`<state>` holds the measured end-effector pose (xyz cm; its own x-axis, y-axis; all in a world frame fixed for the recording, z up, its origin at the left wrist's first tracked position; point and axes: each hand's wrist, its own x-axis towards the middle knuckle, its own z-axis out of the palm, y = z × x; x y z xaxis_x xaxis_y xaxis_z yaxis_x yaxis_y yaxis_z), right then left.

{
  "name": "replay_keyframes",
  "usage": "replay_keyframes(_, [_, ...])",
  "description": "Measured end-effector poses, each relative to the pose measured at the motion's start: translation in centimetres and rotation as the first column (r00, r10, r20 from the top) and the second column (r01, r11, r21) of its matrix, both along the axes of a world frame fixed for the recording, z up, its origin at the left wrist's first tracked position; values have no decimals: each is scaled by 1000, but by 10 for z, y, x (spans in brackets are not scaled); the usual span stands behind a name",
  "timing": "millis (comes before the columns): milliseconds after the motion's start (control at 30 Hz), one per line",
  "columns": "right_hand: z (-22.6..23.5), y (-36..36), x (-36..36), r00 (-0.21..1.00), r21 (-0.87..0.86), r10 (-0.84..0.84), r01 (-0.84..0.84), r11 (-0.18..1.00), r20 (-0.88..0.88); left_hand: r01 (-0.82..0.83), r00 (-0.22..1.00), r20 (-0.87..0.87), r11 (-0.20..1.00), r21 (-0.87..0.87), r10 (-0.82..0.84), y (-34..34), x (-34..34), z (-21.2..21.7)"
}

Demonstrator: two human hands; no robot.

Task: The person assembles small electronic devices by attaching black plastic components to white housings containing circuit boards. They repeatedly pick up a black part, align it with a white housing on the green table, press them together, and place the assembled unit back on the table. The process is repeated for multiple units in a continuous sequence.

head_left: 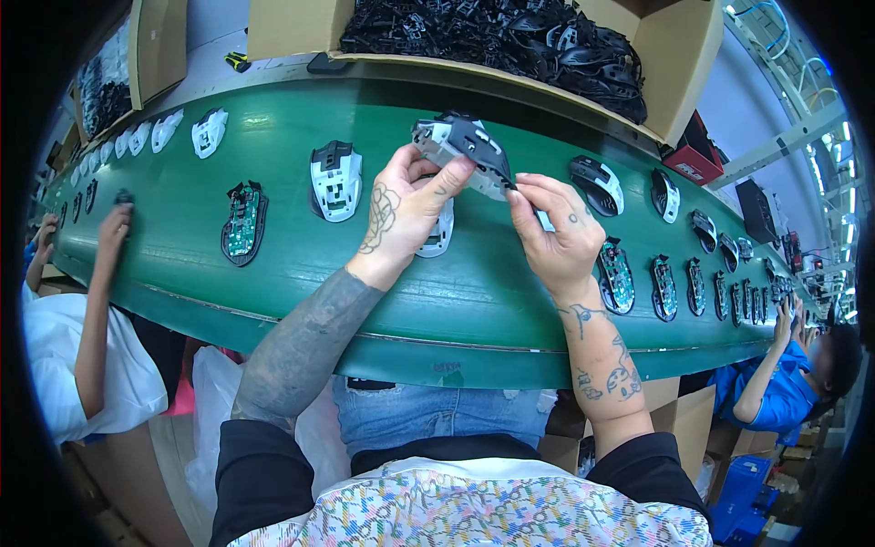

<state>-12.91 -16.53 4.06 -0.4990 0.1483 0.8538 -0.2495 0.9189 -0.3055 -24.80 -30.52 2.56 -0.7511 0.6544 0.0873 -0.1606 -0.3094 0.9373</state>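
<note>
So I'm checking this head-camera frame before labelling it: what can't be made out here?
- White mouse shell on the green belt: mostly hidden behind the left hand.
- Grey-and-black mouse part held by both hands: its gripped edges are covered by fingers of the left hand and right hand.
- Far-right row of circuit boards: too small and bent by the fisheye rim.
- Black parts in the cardboard box: cut off by the top edge.

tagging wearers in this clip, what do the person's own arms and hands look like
Both forearms are bare and heavily tattooed. The left hand has a line tattoo on its back; the right hand has small marks there, with larger designs along the forearm. Black sleeves are pushed up near the elbows. No gloves or rings visible.
</note>
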Motion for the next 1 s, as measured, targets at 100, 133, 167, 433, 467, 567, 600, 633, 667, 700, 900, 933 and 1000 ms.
replay_keyframes(100, [1,-1,0,1000,31,-3,3,1000,-5,25,999,-20,1000,15,-25,-1,-3,2])
replay_keyframes(133, [1,0,-1,1000,53,-2,2,999,-10,43,998,-37,999,15,-42,-1,-4,4])
replay_keyframes(167, [0,1,-2,1000,75,0,1,997,-14,45,999,-11,998,45,-44,-2,-2,6])
replay_keyframes(433, [-3,-3,0,988,-6,98,-98,995,118,92,982,156,988,125,-111,-7,-5,12])
replay_keyframes(467, [-4,-1,0,983,-33,133,-130,991,125,104,982,149,988,112,-120,-8,-4,12])
replay_keyframes(567, [-5,-9,-1,961,-505,263,-186,843,85,175,968,161,976,128,-195,-9,1,16])
replay_keyframes(600, [-4,-13,-1,952,-690,302,-190,698,43,184,969,140,973,142,-204,-9,3,15])
replay_keyframes(633, [-10,-5,0,901,-766,430,-233,600,63,194,970,118,969,155,-213,-9,4,14])
replay_keyframes(667, [-9,0,3,857,-798,507,-240,552,93,203,970,97,965,168,-221,-9,5,14])
replay_keyframes(700, [-10,3,5,805,-831,582,-242,501,117,224,972,39,963,148,-232,-10,3,14])
replay_keyframes(900, [-9,7,7,745,-828,650,-265,494,149,209,971,-111,978,-28,-211,-13,4,23])
replay_keyframes(933, [-5,8,9,734,-848,662,-247,469,152,199,969,-135,978,-57,-205,-13,4,24])
replay_keyframes(1000, [-3,7,10,720,-898,683,-210,386,125,185,970,-146,981,-59,-192,-13,3,23])
